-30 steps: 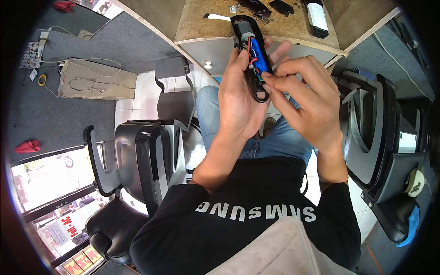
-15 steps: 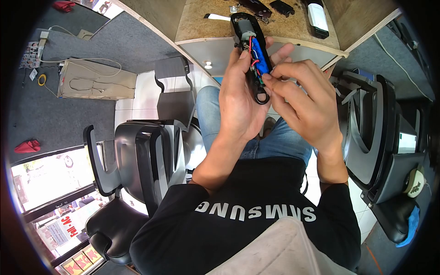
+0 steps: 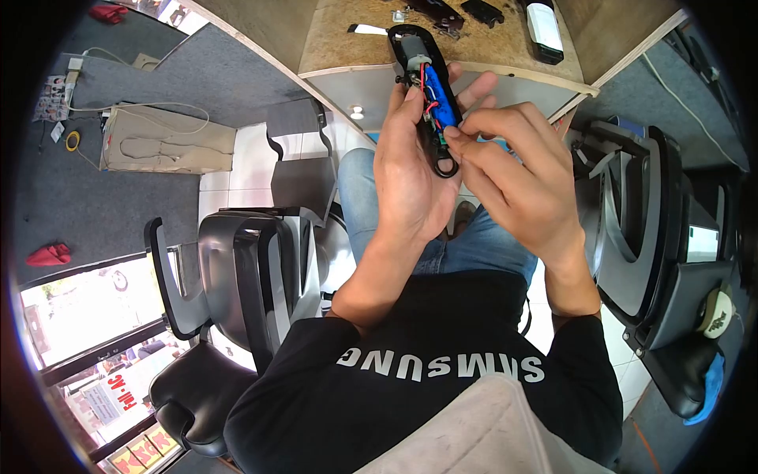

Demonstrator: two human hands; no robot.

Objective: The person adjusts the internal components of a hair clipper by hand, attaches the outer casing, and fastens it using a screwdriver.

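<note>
An opened hair clipper (image 3: 439, 150) lies in my left hand (image 3: 404, 170), its black housing tilted with the motor end up and a hanging loop at the bottom. Inside show a grey motor (image 3: 414, 49), a blue battery (image 3: 440, 95), red wires and a strip of circuit board. My left thumb presses the housing's left edge while the other fingers support it from behind. Thumb and index finger of my right hand (image 3: 525, 170) are pinched together at the battery's lower end; whatever lies between those fingertips is hidden.
A wooden shelf (image 3: 347, 55) ahead holds a white-handled brush (image 3: 368, 29), dark clipper parts (image 3: 483, 12) and a white-and-black clipper (image 3: 543, 31). Black salon chairs (image 3: 237, 261) stand at both sides. A cardboard box (image 3: 170, 138) lies at left.
Both hands and the clipper have shifted slightly left in view. The right fingertips stay pinched near the battery's lower end.
</note>
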